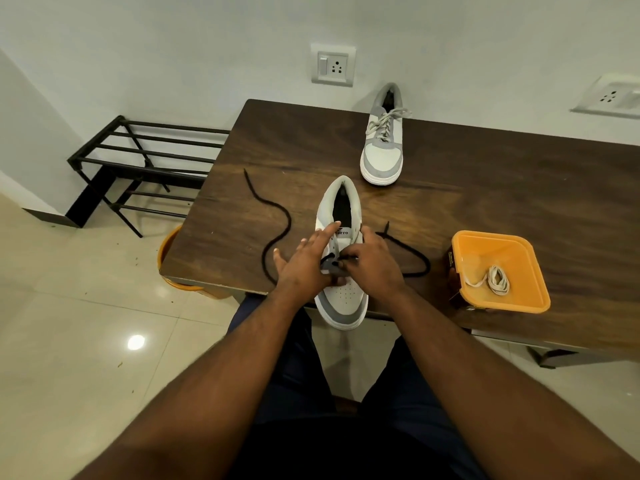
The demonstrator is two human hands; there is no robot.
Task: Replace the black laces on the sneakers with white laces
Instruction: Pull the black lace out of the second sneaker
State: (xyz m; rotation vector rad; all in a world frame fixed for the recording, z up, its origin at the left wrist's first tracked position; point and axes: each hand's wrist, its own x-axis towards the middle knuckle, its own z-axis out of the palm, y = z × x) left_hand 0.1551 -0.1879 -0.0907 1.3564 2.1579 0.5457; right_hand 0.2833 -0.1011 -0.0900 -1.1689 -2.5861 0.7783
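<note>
Far sneaker (pixel 382 147) wears white laces; right hand (pixel 372 265) pinches near sneaker's (pixel 341 258) black lace (pixel 273 233), left hand (pixel 304 261) spread flat; 1 white lace (pixel 495 280) waits.

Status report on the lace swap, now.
Left hand steadies the near sneaker, fingers mostly straight. Right hand pinches the black lace, almost fully unthreaded. White lace waits in the orange tub. Nothing in the way.

One head-worn wide-angle view looks forward and steeply down, close over the table (pixel 485 174) edge.
</note>
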